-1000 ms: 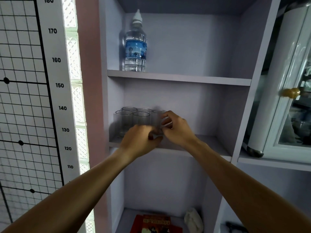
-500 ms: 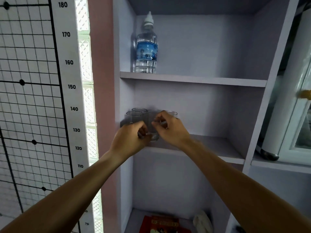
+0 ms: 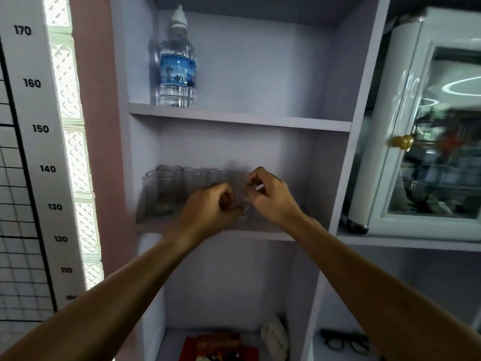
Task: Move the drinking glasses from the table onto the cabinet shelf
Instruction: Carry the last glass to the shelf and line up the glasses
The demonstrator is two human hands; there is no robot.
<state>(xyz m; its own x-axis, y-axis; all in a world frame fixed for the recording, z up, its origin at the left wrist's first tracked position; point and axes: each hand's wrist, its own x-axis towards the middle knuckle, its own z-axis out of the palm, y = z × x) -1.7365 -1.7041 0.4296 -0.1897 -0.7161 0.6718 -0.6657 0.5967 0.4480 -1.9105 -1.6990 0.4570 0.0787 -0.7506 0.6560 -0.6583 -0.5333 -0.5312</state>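
Note:
Several clear drinking glasses (image 3: 160, 191) stand in a cluster on the left part of the middle cabinet shelf (image 3: 273, 234). My left hand (image 3: 208, 207) and my right hand (image 3: 270, 196) are both raised to that shelf, close together. Between their fingers is one more clear glass (image 3: 240, 194), blurred, at the right end of the cluster. The right hand's fingers curl around its rim and side. The left hand's fingers are bent against its left side. Whether the glass rests on the shelf is hidden by the hands.
A water bottle (image 3: 177, 71) with a blue label stands on the shelf above. The bottom shelf holds a red box (image 3: 216, 346) and a white cloth (image 3: 276, 340). A white glass-door cabinet (image 3: 429, 126) is at right, a height chart (image 3: 39, 126) at left. Glasses frames (image 3: 343, 342) lie low right.
The view has shifted and my hands with the glass have slid to the right along the shelf, away from the leftmost glasses, which now show fully.

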